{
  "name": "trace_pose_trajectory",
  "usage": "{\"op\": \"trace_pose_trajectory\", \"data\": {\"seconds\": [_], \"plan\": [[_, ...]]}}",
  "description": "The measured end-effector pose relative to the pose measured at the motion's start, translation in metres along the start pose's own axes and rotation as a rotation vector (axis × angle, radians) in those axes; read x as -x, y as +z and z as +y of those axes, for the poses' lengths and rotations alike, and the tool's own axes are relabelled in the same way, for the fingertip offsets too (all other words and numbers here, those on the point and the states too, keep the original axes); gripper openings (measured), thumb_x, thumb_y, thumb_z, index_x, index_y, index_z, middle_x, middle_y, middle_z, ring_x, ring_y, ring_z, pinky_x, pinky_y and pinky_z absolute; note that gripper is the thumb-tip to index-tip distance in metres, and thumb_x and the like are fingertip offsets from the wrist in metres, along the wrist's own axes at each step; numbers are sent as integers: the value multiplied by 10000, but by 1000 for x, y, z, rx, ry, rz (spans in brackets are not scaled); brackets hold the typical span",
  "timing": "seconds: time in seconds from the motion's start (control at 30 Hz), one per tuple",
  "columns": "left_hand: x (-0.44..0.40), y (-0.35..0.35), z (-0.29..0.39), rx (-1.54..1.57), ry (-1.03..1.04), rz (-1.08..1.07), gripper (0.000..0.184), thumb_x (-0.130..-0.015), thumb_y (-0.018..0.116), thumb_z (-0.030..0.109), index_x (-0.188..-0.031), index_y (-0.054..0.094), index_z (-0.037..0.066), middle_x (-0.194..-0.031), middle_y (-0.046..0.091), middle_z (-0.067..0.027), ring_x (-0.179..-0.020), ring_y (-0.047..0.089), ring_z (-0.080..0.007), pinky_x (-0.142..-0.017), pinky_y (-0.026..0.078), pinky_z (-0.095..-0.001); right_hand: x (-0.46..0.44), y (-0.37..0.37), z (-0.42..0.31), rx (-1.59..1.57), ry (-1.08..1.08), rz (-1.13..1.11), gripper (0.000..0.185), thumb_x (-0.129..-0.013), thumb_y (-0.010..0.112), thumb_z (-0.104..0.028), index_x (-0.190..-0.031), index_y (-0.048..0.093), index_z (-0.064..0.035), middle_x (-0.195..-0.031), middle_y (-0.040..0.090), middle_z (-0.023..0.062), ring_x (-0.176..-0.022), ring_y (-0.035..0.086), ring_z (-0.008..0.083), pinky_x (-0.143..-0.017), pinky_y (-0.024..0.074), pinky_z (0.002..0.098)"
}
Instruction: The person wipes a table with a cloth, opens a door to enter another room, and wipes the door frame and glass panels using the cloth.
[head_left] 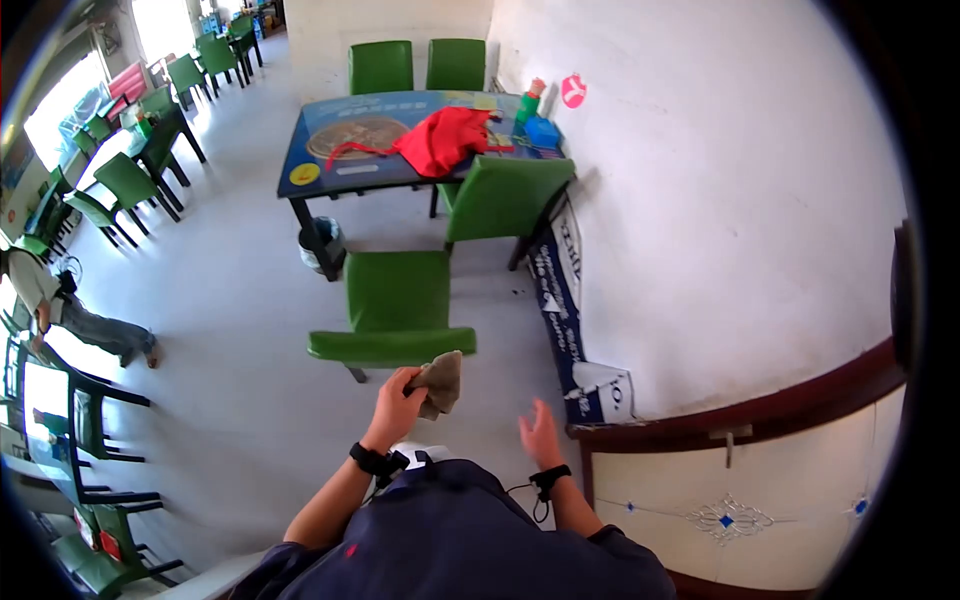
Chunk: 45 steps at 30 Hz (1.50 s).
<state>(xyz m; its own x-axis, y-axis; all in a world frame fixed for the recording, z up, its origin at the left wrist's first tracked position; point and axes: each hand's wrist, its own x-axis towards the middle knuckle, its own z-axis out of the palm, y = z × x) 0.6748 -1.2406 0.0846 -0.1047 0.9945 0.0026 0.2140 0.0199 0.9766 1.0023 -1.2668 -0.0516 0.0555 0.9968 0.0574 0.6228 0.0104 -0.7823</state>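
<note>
Left hand (396, 406) holding cloth (442, 384), banner (558, 310) lettering unclear

The rag (441, 385) is matt, creased cloth, the nearest chair (398, 285) smooth, faintly shiny and leather-like, the bench (340, 109) glossy on top, the red bundle (445, 142) wrinkled cloth, the wall (720, 200) matt, and the door handle (729, 452) metal.

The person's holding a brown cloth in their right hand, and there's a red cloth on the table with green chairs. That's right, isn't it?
Not quite: the head view shows the brown cloth in the person's left hand, not the right hand. The red cloth is indeed on the table with green chairs.
</note>
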Motion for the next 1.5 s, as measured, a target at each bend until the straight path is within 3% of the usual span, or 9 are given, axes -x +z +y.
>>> {"op": "trace_pose_trajectory", "data": {"seconds": [0.13,0.27,0.67,0.97,1.07,1.17,1.27,1.43,1.5], "plan": [[-41,-69,-23,-307,99,222,330,-862,672,74,-1167,619,-41,-1177,603,-196,-1038,624,-352,-890,508,-361,-60,67,-171,-45,-444,-118,498,-890,676,-137,-1340,504,-11,-1295,558,210,-1211,532,386,-1045,428,449],[-67,-131,-51,-582,88,155,330,-852,666,84,-1165,622,-13,-1175,597,-210,-1071,586,-398,-904,501,-443,-101,137,-266,7,-663,-306,521,-880,673,-206,-1341,510,-24,-1318,545,187,-1234,507,373,-1072,403,446],[-80,-176,-94,-542,84,-104,171,-924,576,137,-1071,579,49,-1028,576,-228,-876,619,-454,-754,515,-534,-87,252,-286,450,-577,-229,608,-860,634,-163,-1411,436,1,-1387,484,199,-1320,452,365,-1120,344,502],[-96,-254,-109,-601,132,-363,159,-926,546,140,-1059,574,57,-1044,602,-230,-889,633,-463,-752,520,-545,-48,312,-347,416,-427,-53,698,-807,682,-185,-1421,417,17,-1479,391,219,-1404,357,393,-1170,272,539],[-99,-281,-125,-589,76,-333,159,-927,561,164,-997,586,23,-1018,612,-225,-923,609,-469,-788,498,-542,-48,336,-369,401,-441,2,676,-806,682,-193,-1408,447,7,-1437,456,208,-1384,403,363,-1177,251,551],[-89,-311,-119,-674,34,-309,149,-891,549,136,-974,595,21,-993,634,-241,-952,596,-473,-822,487,-545,-34,381,-357,558,-390,-23,434,-818,663,-177,-1222,574,-45,-1227,629,112,-1236,566,271,-1196,198,574],[-78,-325,-126,-607,91,-284,156,-881,549,136,-983,597,28,-1033,634,-243,-951,607,-468,-814,498,-539,-32,383,-353,423,-464,-100,333,-821,641,-118,-1145,586,-62,-1153,639,74,-1157,599,253,-1200,195,570],[-72,-292,-70,-419,98,-308,193,-925,572,174,-980,564,-11,-1003,635,-264,-947,579,-494,-800,472,-543,-33,320,-358,176,-380,187,349,-811,625,-10,-1151,614,-82,-1115,650,89,-1034,618,299,-1004,430,463],[-81,-262,-69,-415,136,-315,188,-926,573,172,-982,569,-7,-1007,638,-262,-942,580,-496,-799,473,-543,-40,290,-351,153,-371,274,351,-810,623,-8,-1154,623,-77,-1117,648,101,-1025,613,316,-980,441,455]]}}
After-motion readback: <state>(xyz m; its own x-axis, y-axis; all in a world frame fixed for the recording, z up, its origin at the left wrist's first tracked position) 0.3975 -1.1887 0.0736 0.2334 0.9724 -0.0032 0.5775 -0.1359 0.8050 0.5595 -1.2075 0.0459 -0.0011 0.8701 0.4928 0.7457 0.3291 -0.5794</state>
